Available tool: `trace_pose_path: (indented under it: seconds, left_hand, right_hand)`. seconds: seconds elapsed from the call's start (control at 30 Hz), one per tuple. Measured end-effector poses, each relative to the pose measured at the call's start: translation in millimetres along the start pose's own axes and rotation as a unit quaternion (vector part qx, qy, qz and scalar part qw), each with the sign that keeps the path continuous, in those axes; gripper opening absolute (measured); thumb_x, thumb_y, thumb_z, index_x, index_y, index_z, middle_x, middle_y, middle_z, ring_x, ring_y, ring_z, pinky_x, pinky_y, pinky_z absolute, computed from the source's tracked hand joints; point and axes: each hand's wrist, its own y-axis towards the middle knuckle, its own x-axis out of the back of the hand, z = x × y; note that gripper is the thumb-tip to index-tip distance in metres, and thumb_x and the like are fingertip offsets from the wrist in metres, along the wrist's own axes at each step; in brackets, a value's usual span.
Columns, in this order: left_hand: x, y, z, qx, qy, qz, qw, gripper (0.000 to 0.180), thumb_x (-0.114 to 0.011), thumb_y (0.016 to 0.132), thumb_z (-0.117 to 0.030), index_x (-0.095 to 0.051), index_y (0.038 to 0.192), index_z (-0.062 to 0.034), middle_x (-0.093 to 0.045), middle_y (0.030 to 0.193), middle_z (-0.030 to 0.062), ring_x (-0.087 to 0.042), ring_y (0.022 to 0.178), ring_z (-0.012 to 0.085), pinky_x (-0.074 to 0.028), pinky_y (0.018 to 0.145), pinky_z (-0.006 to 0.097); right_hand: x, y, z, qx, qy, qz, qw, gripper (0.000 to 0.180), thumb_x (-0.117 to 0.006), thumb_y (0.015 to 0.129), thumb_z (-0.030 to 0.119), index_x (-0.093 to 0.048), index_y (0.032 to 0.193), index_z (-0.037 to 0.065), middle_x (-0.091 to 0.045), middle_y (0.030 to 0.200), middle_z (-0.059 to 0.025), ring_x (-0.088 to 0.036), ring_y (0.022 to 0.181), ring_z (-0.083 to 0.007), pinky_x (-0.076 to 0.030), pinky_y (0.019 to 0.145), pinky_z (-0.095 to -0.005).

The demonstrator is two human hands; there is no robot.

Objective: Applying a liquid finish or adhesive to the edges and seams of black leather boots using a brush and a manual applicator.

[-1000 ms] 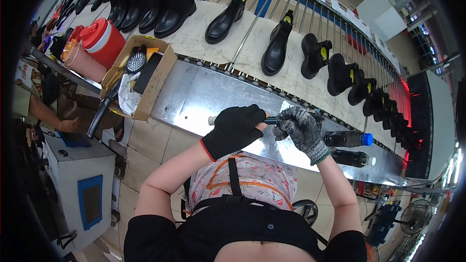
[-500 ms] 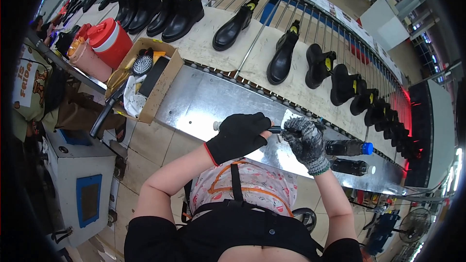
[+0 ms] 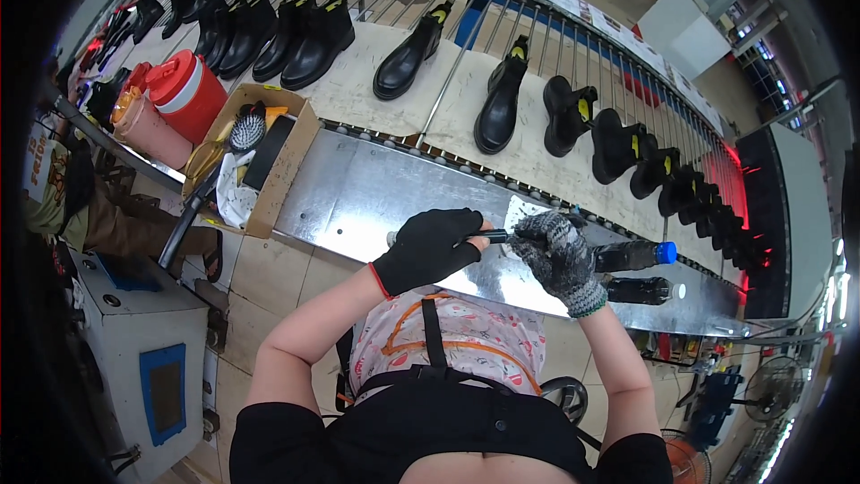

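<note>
My left hand [image 3: 434,246] wears a black glove with bare fingertips. Its fingers are closed round a slim black pen-like stick [image 3: 493,236], whose kind I cannot make out. A pale round end [image 3: 391,238] pokes out at the other side of that glove. My right hand [image 3: 557,255], in a grey marled glove, has its fingers curled at the stick's right end; they hide that end. Beneath them a white smudged sheet or cloth [image 3: 520,211] lies on the metal bench [image 3: 336,188].
Two dark-filled bottles, one blue-capped [image 3: 632,256] and one white-capped [image 3: 640,290], lie right of my right hand. A cardboard box [image 3: 296,148] holding a hairbrush [image 3: 248,128] and a red jug [image 3: 190,94] stand left. Black boots [image 3: 502,103] line the conveyor [image 3: 358,108] beyond.
The view has shifted a little, so the conveyor and box appear farther left. Both hands stay close together at the stick, and slightly more of it shows between them.
</note>
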Motion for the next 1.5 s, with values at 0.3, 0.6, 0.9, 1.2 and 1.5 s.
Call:
trace_pose_path:
  seconds: [0.3, 0.6, 0.9, 1.2, 1.5]
  left_hand:
    - [1, -9, 6, 0.029, -0.030, 0.002, 0.999, 0.021, -0.064, 0.082, -0.019, -0.066, 0.098, -0.0054, -0.064, 0.074, 0.0110, -0.062, 0.064, 0.0239, -0.047, 0.060, 0.032]
    - [-3, -6, 7, 0.007, -0.035, -0.024, 0.999, 0.021, -0.064, 0.081, -0.022, -0.067, 0.095, -0.0070, -0.064, 0.077, 0.0102, -0.062, 0.067, 0.0271, -0.048, 0.060, 0.035]
    - [7, 10, 3, -0.049, 0.032, 0.085, 0.995, 0.020, -0.064, 0.079, -0.021, -0.064, 0.094, -0.0073, -0.064, 0.080, 0.0076, -0.063, 0.070, 0.0263, -0.049, 0.062, 0.036]
    - [-4, 7, 1, -0.105, 0.114, 0.059, 0.986, 0.017, -0.062, 0.078, -0.017, -0.063, 0.092, -0.0072, -0.062, 0.079, 0.0077, -0.062, 0.068, 0.0266, -0.047, 0.059, 0.034]
    - [1, -4, 14, 0.083, -0.233, 0.101, 0.964, 0.020, -0.061, 0.085, -0.015, -0.064, 0.099, -0.0005, -0.063, 0.071, 0.0043, -0.057, 0.065, 0.0097, -0.045, 0.060, 0.025]
  right_hand:
    - [7, 10, 17, 0.036, -0.040, 0.023, 0.998, 0.018, -0.067, 0.077, 0.013, -0.064, 0.093, 0.006, -0.063, 0.088, -0.0109, -0.062, 0.078, -0.0266, -0.050, 0.069, -0.0346]
    - [-11, -2, 2, -0.215, 0.349, 0.067, 0.910, 0.014, -0.059, 0.083, 0.000, -0.054, 0.096, 0.002, -0.056, 0.084, -0.0069, -0.059, 0.072, -0.0153, -0.049, 0.065, -0.0283]
    - [7, -5, -7, -0.225, 0.350, 0.168, 0.894, 0.015, -0.059, 0.081, 0.008, -0.053, 0.095, 0.005, -0.056, 0.080, -0.0049, -0.059, 0.077, -0.0174, -0.048, 0.067, -0.0294]
    - [0, -4, -11, -0.277, 0.396, 0.110, 0.868, 0.020, -0.063, 0.084, 0.013, -0.054, 0.098, 0.002, -0.057, 0.091, -0.0058, -0.056, 0.083, -0.0145, -0.047, 0.077, -0.0264]
    - [25, 12, 20, 0.188, -0.227, 0.056, 0.954, 0.033, -0.056, 0.087, 0.032, -0.062, 0.110, 0.009, -0.062, 0.090, -0.0079, -0.061, 0.072, -0.0172, -0.050, 0.059, -0.0295]
